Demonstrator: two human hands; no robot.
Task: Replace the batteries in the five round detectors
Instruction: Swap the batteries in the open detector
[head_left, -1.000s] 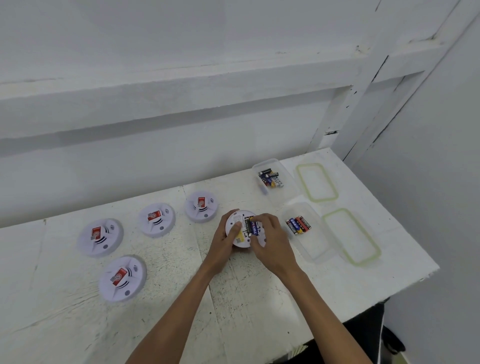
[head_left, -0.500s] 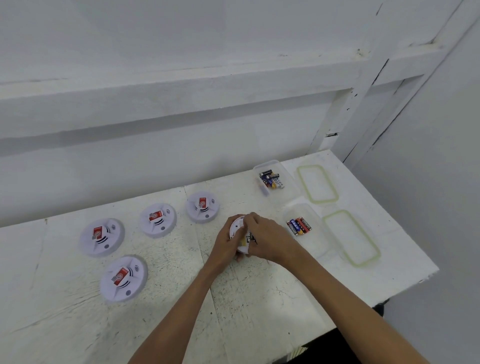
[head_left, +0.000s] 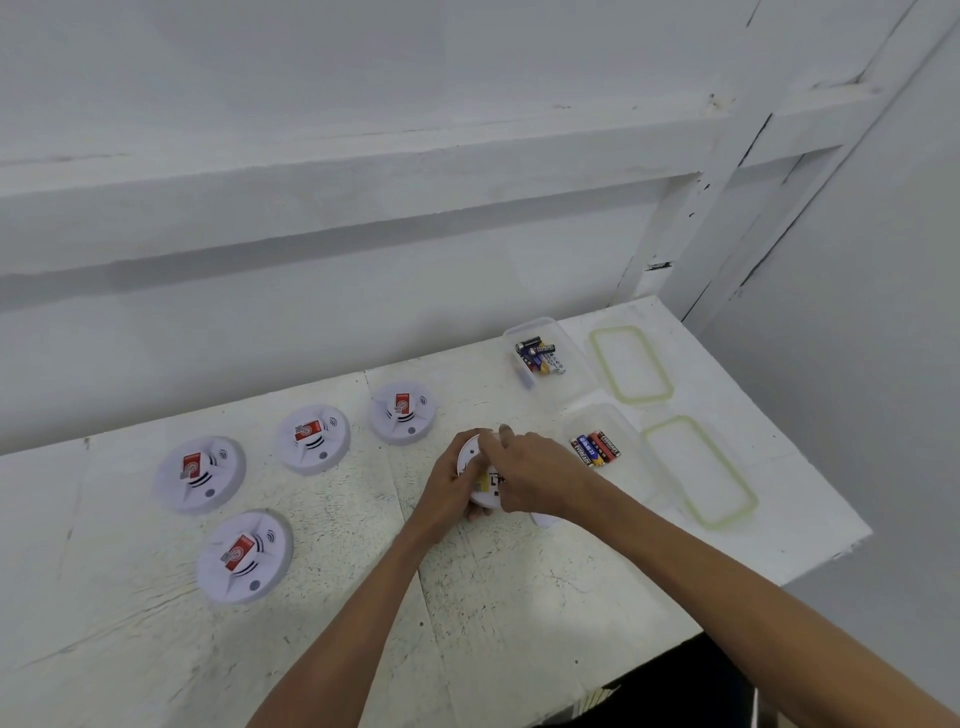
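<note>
– Between the two hands: held detector (head_left: 480, 480), a round white plastic disc. Yellow and black bits show in the gap between the hands.
– Grip?
– Left hand (head_left: 447, 493) clasps its left rim, fingers curled round the edge. Right hand (head_left: 530, 478) lies over the top with fingers curled, tips on the far rim. Whether it also pinches a battery: can't tell, blurred.
– Other units?
– Left of the left hand there are four smooth white domes, each with a red label in the centre. Nearest detector (head_left: 402, 413), next detector (head_left: 311, 439) and third detector (head_left: 200, 473) form a row. Fourth detector (head_left: 244, 556) lies closer to the person.
– Batteries?
– Just right of the right hand: near box (head_left: 631, 478), clear plastic, rounded corners, with red, blue and black cells (head_left: 596, 449) side by side. Beyond it: far box (head_left: 571, 389), same type, with dark loose cells (head_left: 540, 356). Right of each box lies a flat clear lid with a pale green ring: near lid (head_left: 698, 470), far lid (head_left: 631, 364).
– Surface?
– Table (head_left: 519, 597): white paint, scuffed and cracked.
</note>
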